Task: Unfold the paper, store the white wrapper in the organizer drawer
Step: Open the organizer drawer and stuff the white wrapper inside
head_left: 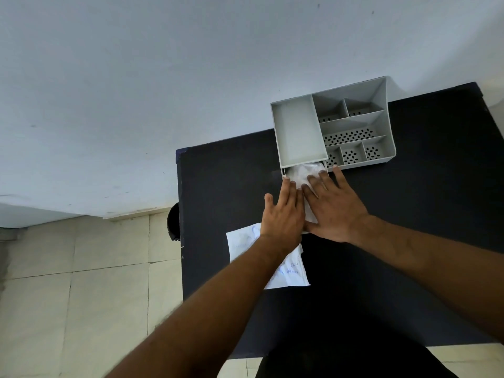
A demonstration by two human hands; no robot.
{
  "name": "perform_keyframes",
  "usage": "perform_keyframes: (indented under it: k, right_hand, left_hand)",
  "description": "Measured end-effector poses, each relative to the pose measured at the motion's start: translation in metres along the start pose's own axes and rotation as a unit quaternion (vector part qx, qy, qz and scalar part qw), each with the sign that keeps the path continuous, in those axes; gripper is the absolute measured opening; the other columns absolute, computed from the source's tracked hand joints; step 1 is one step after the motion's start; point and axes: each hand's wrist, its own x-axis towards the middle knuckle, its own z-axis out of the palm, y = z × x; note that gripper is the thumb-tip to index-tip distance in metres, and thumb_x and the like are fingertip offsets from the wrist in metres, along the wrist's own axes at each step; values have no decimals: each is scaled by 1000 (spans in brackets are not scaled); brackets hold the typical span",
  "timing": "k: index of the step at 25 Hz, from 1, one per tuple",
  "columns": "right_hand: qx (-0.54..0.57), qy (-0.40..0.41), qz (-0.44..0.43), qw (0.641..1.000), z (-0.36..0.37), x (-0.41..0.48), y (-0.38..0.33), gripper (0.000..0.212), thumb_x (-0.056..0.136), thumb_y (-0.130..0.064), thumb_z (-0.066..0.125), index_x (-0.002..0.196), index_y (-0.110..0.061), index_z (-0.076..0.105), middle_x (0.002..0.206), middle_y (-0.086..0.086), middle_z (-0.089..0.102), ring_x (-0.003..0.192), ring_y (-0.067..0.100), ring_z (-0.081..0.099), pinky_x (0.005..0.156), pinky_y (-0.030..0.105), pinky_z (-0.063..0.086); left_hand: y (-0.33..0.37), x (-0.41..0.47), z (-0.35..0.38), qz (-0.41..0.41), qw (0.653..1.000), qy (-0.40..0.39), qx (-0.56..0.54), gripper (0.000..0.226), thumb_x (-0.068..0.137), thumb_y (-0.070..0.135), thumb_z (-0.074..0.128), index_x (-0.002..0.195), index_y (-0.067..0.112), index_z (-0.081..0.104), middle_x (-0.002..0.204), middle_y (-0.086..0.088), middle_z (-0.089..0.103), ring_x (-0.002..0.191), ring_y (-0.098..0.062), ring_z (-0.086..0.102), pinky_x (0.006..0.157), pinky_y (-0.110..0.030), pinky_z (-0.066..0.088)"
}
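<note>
A grey desk organizer (354, 124) stands at the far edge of the black table (409, 241). Its drawer (285, 170) is pulled out toward me under the left tray. Crumpled white wrapper (304, 173) lies in the drawer opening and reaches out under my palms. My left hand (283, 214) lies flat with fingers together, its tips at the drawer's left front. My right hand (332, 205) lies flat with fingers spread, pressing on the wrapper. A flat sheet of white paper (289, 274) with faint print rests on the table under my left forearm.
The organizer has several open compartments with perforated floors. A white wall stands behind the table. Tiled floor (81, 282) lies to the left, with a dark round object (173, 222) beside the table's left edge.
</note>
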Motion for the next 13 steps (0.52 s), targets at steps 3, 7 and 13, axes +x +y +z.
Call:
perform_keyframes:
  k: [3, 7, 13]
  right_hand:
    - [-12, -6, 1, 1000, -1, 3, -1, 117, 72, -84, 5, 155, -7, 31, 162, 21, 29, 151, 40, 22, 123, 59, 0]
    - [-17, -26, 2, 1000, -5, 4, 0, 121, 65, -82, -5, 159, -7, 19, 167, 20, 16, 155, 36, 11, 122, 56, -6]
    - [5, -14, 12, 1000, -4, 0, 0, 112, 72, -78, -2, 156, -10, 30, 164, 17, 26, 154, 33, 14, 122, 57, -1]
  left_hand:
    - [-1, 6, -5, 6, 1000, -16, 12, 104, 87, 59, 60, 158, 2, 10, 166, -18, 14, 153, -37, -11, 112, -60, 22]
    - [2, 11, -8, 1, 999, -28, 16, 107, 84, 60, 63, 157, 2, 11, 164, -17, 19, 153, -38, -12, 112, -62, 20]
    - [3, -1, -2, -19, 1000, 17, 5, 104, 83, 64, 63, 158, 9, 15, 166, -19, 12, 154, -39, -3, 108, -62, 26]
